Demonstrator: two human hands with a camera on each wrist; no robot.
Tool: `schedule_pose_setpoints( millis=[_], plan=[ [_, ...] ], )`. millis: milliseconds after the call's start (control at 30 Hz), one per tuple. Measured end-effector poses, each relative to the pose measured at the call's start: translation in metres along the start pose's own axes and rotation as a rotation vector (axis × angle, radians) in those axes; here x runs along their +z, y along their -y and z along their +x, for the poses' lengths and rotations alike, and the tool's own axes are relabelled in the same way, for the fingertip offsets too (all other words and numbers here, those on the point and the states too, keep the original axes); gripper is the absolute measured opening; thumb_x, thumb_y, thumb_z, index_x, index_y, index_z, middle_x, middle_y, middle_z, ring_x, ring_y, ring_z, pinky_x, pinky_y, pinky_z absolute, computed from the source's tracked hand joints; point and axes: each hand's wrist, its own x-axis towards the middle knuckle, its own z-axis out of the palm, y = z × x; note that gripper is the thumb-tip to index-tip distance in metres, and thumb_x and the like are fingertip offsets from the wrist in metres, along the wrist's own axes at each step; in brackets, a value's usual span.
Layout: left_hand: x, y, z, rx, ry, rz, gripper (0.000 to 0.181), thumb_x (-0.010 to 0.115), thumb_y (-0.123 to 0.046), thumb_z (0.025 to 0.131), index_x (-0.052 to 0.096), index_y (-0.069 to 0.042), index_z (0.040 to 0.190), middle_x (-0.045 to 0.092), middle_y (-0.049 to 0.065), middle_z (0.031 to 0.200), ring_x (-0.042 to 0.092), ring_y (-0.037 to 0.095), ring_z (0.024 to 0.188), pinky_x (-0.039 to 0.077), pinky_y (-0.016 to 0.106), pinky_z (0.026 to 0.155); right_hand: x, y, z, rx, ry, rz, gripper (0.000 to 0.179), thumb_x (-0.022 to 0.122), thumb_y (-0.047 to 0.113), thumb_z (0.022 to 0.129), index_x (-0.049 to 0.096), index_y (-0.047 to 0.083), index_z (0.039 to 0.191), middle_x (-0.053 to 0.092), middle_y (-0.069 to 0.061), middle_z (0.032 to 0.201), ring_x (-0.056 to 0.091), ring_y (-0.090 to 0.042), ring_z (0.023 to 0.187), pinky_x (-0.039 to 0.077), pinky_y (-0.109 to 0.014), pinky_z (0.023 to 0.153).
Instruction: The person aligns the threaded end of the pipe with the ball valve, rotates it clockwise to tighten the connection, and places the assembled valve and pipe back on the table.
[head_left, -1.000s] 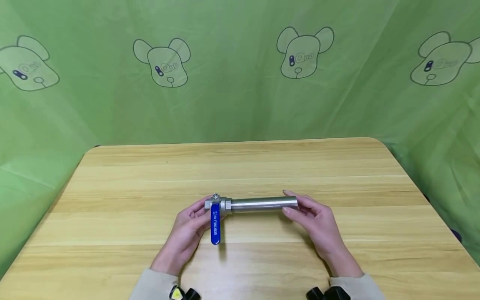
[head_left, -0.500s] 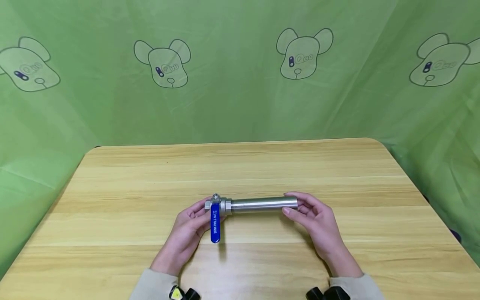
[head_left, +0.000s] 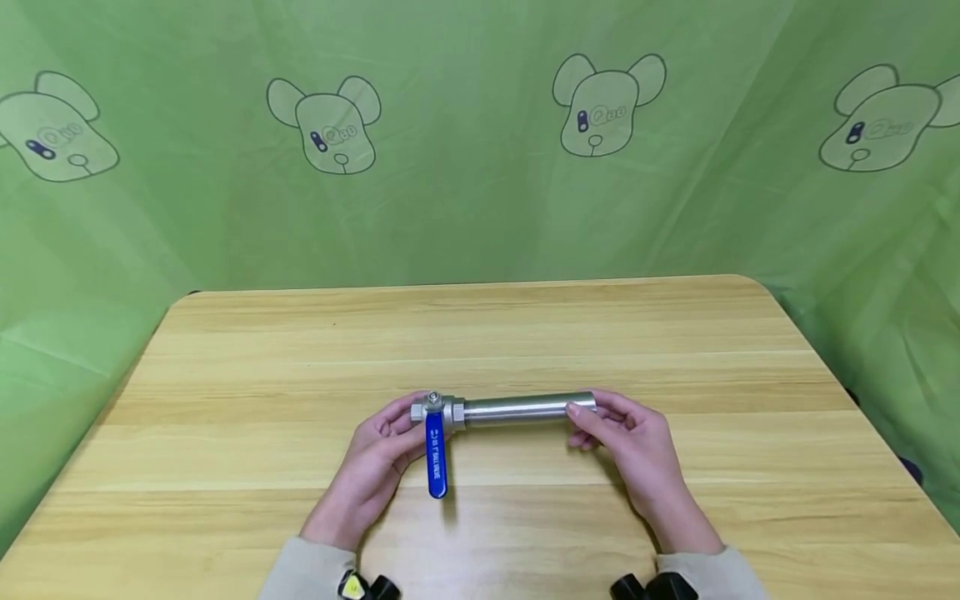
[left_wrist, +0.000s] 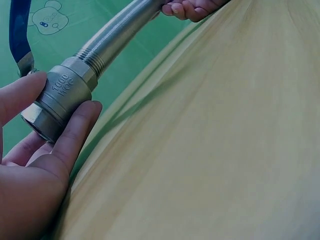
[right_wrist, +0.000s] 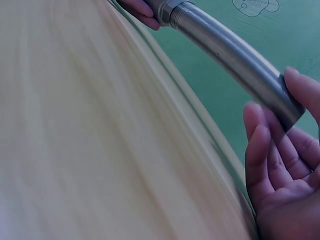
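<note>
A steel ball valve (head_left: pixel 452 410) with a blue lever handle (head_left: pixel 436 457) is joined to a steel pipe (head_left: pixel 517 408), which points right. My left hand (head_left: pixel 371 475) grips the valve body between thumb and fingers, and the lever hangs down toward me. In the left wrist view the valve body (left_wrist: pixel 62 95) carries raised lettering, and threads show where the pipe enters it. At the pipe's free end, my right hand (head_left: pixel 637 454) pinches it, thumb on the near side. The right wrist view shows that pipe end (right_wrist: pixel 272 97) between the thumb and the fingers. Both parts are above the tabletop.
The wooden table (head_left: pixel 480 333) spreads under both hands, with its far edge beyond them. A green curtain (head_left: pixel 465 167) printed with cartoon heads stands behind and at the sides. Black devices (head_left: pixel 656 587) are worn at the wrists.
The lever's lower end has come down and slightly right. My right thumb has moved up onto the pipe, and its lower fingers now show beneath it. The left hand holds its place.
</note>
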Motion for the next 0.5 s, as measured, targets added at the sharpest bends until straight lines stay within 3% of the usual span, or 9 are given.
schedule_pose_setpoints(
  millis=[267,500],
  plan=[
    [0.000,-0.001,-0.001,-0.010,0.001,-0.002,0.060,0.071,0.004,0.094,0.053,-0.001,0.152,0.072,0.013,0.142,0.074,0.019,0.118,0.063,0.030,0.105,0.005,0.001,0.001,0.039,-0.043,-0.033,0.024,0.081,0.018,0.097,0.075,0.000,0.112,0.080,-0.005,0.084,0.074,-0.015,0.068,0.067,-0.026,0.065],
    [0.000,0.000,-0.001,-0.005,0.004,-0.005,0.059,0.070,0.005,0.095,0.053,0.000,0.152,0.072,0.014,0.142,0.075,0.019,0.118,0.063,0.030,0.105,0.012,0.001,0.003,0.092,-0.078,-0.100,0.032,0.078,0.030,0.101,0.068,0.000,0.108,0.074,0.001,0.081,0.072,-0.013,0.068,0.065,-0.024,0.064]
  ],
)
